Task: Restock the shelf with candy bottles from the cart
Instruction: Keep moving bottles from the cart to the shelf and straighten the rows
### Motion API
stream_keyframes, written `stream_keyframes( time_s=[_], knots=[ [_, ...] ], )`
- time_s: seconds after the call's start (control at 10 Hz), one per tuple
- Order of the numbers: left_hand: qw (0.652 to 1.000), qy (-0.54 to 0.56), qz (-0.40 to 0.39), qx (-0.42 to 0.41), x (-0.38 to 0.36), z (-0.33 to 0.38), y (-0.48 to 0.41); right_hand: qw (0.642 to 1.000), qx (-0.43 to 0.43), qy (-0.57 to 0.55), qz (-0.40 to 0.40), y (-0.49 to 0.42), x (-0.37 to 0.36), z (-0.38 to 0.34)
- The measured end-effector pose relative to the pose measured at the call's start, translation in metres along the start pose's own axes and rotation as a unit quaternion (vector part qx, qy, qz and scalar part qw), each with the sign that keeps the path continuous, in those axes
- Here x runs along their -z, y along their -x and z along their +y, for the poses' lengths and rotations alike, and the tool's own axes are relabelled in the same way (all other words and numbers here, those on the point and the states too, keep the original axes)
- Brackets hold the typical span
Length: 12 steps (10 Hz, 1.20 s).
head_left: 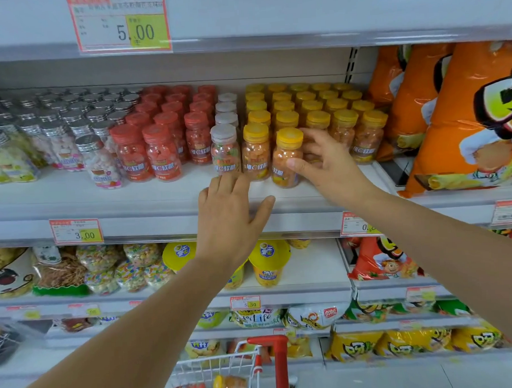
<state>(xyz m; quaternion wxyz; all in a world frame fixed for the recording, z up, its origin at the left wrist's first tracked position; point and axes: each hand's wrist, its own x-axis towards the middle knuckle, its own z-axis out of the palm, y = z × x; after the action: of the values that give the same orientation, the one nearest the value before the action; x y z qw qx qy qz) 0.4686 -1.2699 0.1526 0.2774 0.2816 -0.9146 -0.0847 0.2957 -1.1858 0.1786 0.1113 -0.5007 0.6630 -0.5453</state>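
Candy bottles stand in rows on the grey shelf (108, 197): silver caps at the left, red caps, a white-capped row (225, 149), then yellow caps. My right hand (325, 164) grips a yellow-capped bottle (287, 157) at the shelf's front, thumb on its label and fingers behind it. My left hand (229, 215) lies flat with straight fingers on the shelf's front, its fingertips at the base of the front white-capped bottle. The cart (227, 377) below holds a red-capped and a yellow-capped bottle (228, 387).
Large orange snack bags (462, 117) crowd the shelf's right end. Price tags hang on the shelf rails. Lower shelves carry bagged snacks and yellow cups (268, 263). The cart's red handle (278, 366) sits at the bottom centre.
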Motion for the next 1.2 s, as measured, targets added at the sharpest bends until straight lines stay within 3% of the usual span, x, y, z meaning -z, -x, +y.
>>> stream_keyframes(
  time_s=[0.4, 0.5, 0.8, 1.0, 1.1, 1.2],
  knots=[
    [0.998, -0.058, -0.022, -0.017, -0.007, -0.001, 0.005, 0.992, -0.039, 0.082, 0.084, -0.003, -0.010, 0.003],
    [0.998, -0.063, -0.026, -0.017, -0.007, -0.002, 0.005, 0.993, -0.032, 0.070, 0.087, -0.003, -0.010, 0.006],
    [0.997, -0.066, -0.038, -0.022, -0.004, -0.003, 0.005, 0.981, 0.002, 0.169, 0.099, 0.007, -0.006, 0.005],
    [0.998, -0.034, 0.044, -0.041, 0.011, -0.011, 0.026, 0.965, 0.081, 0.214, 0.128, 0.043, -0.013, -0.017],
    [0.996, -0.007, 0.079, -0.037, 0.020, -0.023, 0.049, 0.973, 0.099, 0.181, 0.102, 0.064, -0.030, -0.028],
    [0.996, 0.010, 0.083, -0.026, 0.023, -0.044, 0.078, 0.990, 0.092, 0.108, 0.002, 0.084, -0.069, -0.037]
  ],
)
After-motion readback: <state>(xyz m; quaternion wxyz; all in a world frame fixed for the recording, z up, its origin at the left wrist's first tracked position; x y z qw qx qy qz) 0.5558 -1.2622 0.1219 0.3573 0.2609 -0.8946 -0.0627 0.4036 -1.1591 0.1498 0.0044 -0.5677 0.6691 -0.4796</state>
